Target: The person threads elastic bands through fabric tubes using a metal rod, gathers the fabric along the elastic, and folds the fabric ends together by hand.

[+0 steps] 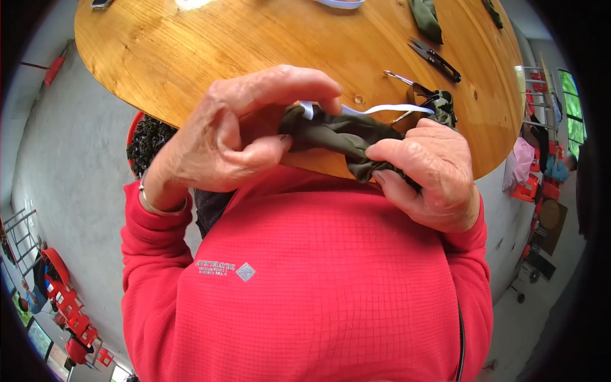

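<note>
Between my hands, over the table's near edge, stretches a gathered strip of dark olive fabric [337, 130]. My left hand [232, 127] curls round its left end, with the thumb against the cloth and the forefinger arched above it. The thumb and fingers of my right hand [433, 169] pinch its bunched right part. A white elastic band [388, 108] runs behind the fabric towards the right, and a short white piece shows at the left end. Just beyond my right hand lies a bunched olive piece [443, 105].
On the round wooden table [191, 57] lie black thread snips [436, 60], a metal-tipped tool [399, 77] and another olive cloth piece [426, 19]. A white object [342, 2] sits at the top edge. A red-rimmed container [149, 140] of dark pieces stands below left.
</note>
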The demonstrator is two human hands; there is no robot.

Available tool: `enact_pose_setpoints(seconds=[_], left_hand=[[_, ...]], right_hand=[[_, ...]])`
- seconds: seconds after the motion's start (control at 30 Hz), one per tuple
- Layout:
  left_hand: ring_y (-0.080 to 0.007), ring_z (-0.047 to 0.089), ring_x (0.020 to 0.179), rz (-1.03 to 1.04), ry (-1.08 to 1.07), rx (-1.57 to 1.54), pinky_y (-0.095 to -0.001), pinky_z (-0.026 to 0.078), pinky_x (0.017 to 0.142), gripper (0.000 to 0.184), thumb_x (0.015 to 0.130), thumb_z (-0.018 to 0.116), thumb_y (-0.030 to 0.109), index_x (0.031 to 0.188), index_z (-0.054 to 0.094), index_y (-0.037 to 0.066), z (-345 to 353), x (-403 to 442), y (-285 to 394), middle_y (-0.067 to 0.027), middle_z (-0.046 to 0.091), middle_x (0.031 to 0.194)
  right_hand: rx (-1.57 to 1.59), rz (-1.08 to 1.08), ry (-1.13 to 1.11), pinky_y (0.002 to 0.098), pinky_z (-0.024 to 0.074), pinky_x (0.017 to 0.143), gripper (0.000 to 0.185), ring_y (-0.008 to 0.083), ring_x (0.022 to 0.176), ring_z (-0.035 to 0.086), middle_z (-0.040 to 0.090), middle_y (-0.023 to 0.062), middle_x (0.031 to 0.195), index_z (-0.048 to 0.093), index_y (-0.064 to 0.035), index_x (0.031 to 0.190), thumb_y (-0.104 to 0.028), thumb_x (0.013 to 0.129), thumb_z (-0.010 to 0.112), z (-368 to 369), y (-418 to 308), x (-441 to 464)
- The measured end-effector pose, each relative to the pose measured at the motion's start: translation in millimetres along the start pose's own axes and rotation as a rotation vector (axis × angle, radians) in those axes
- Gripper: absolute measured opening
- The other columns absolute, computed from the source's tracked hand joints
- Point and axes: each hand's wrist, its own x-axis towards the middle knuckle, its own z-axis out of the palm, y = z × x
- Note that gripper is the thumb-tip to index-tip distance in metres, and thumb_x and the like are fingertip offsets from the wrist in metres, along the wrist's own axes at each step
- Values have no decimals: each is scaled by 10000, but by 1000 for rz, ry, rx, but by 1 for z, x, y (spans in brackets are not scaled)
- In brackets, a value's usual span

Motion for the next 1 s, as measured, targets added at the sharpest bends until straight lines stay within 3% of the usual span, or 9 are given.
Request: enact_pose_setpoints(seconds=[0.13,0.17,0.27,0.3,0.5,0.6,0.7,0.8,1.0], left_hand=[[-212,586,881,-13,-276,313,-309,468,811,456,634,545,-71,1079,598,12,-17,20,9,-88,631,909],[-191,578,755,45,-275,398,-284,469,673,388,627,592,-54,1004,624,34,-17,23,6,-66,616,797],[-175,559,656,-281,-474,394,-277,441,568,349,613,628,-37,954,623,41,-21,26,14,-55,584,723],[-166,527,587,-191,-457,421,-278,413,518,299,605,628,-39,890,614,49,-19,24,12,-52,551,669],[-176,512,594,98,-194,593,-271,422,544,290,558,615,-59,830,580,36,-12,13,6,-51,537,688],[-182,524,617,123,-44,600,-274,439,573,322,538,601,-81,840,578,28,-9,7,9,-57,534,710],[-182,533,643,40,13,583,-272,451,606,339,535,594,-100,850,583,24,-6,1,6,-64,538,729],[-183,547,670,44,57,559,-266,456,626,362,537,592,-105,876,589,22,-6,-3,5,-71,557,746],[-229,613,841,226,131,626,-291,494,729,419,550,618,-143,943,583,-2,-4,-4,2,-140,605,945]], right_hand=[[-11,-8,-2,310,358,455,313,188,458,487,494,35,560,601,-36,837,42,547,691,-5,0,0],[-4,-2,-1,308,346,458,331,193,458,487,505,43,568,606,-30,827,40,515,690,-5,0,-2],[17,19,-37,306,336,461,349,196,461,493,510,48,572,609,-23,827,38,492,689,-7,-3,-4],[25,27,-56,305,337,460,349,194,463,495,507,47,569,608,-23,831,38,497,688,-8,-3,-5],[-36,86,-151,313,364,473,356,198,492,526,549,50,608,603,-20,888,42,547,687,-6,-2,-6],[-3,71,-19,313,379,490,352,201,516,540,585,57,655,606,-24,894,48,558,684,4,3,-8],[22,86,-23,327,421,526,270,215,529,559,544,53,591,584,-50,875,9,631,682,5,0,-4],[20,78,-41,327,422,527,275,219,522,557,551,55,598,585,-49,879,7,629,687,4,1,0],[57,104,-53,330,435,533,277,218,527,563,556,60,606,587,-51,885,1,632,688,4,5,0]])
